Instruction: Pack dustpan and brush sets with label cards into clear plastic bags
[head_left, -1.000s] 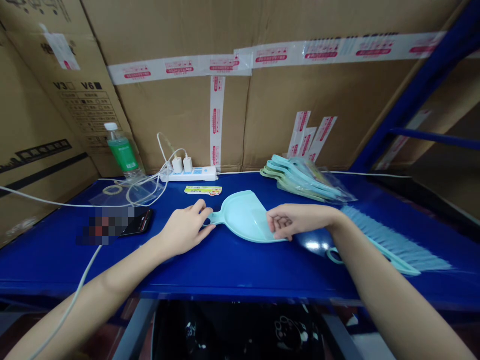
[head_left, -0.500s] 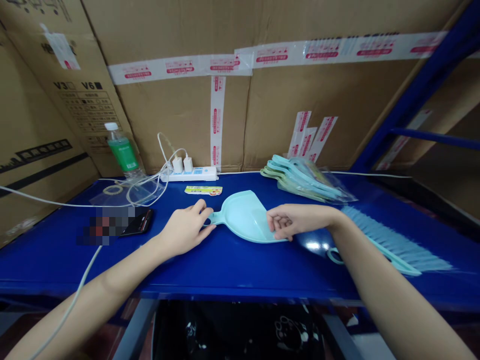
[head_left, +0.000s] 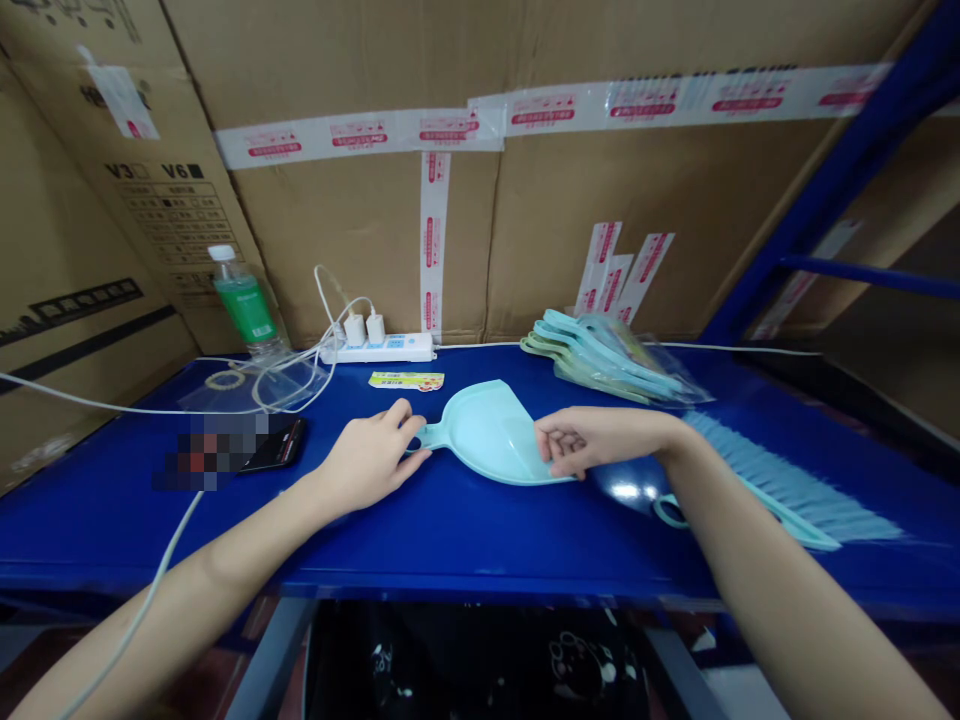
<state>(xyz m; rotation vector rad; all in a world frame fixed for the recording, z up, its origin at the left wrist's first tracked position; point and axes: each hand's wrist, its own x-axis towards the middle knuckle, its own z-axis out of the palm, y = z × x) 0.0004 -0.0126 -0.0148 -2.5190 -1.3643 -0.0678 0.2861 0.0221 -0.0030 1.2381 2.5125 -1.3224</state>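
A light-blue dustpan (head_left: pixel 486 432) lies flat on the blue table, its handle pointing left and its straight edge to the right. My left hand (head_left: pixel 373 450) pinches the handle's ring end between thumb and fingers. At the pan's right edge, my right hand (head_left: pixel 574 442) has its fingers curled, with fingertips and thumb at the lip near the front corner. A light-blue brush (head_left: pixel 795 490) with long bristles lies on the right, partly behind my right forearm, its handle ring showing beside the arm.
Several blue and green handled pieces in a clear bag (head_left: pixel 607 358) lie at the back right. A white power strip (head_left: pixel 382 348) with chargers and cables, a water bottle (head_left: pixel 247 305), a phone (head_left: pixel 277 445) and a colourful packet strip (head_left: pixel 406 381) occupy the left and back. Cardboard (head_left: pixel 360 220) walls the rear.
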